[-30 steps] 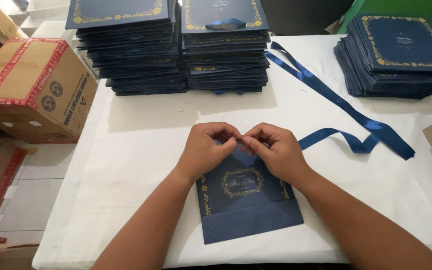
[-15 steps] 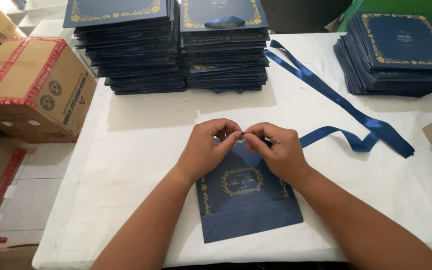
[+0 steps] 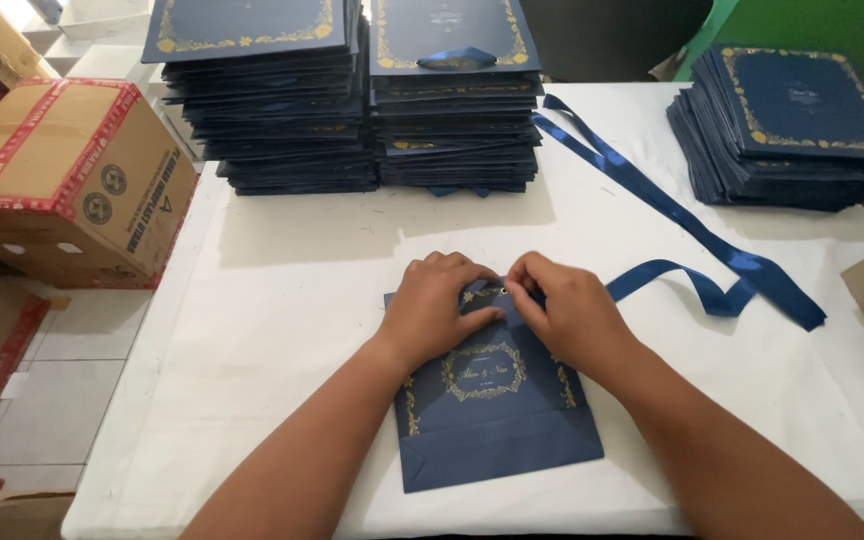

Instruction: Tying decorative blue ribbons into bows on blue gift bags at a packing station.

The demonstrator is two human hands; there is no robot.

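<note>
L grip: our left hand lies on the top edge of the navy paper bag, fingers curled & pressing down; prob. pins the bag flat so it can't slide. Closed on nothing we can see.
R grip: our right hand pinches at the bag's top edge, fingertips right by a small eyelet hole; seems to nip the end of the blue ribbon, but the pinch itself is hidden, can't tell for sure.
Bag: flat on the bench, directly under both grips, gold-print face up, folded base toward us.
Ribbon: runs away to the right of the R grip, loops, then goes far up the bench; slack, so it feeds freely.
Beyond grips: two tall stacks of same bags, well apart.
Far right of grips: third stack.
Left, off bench: taped cardboard box.
</note>
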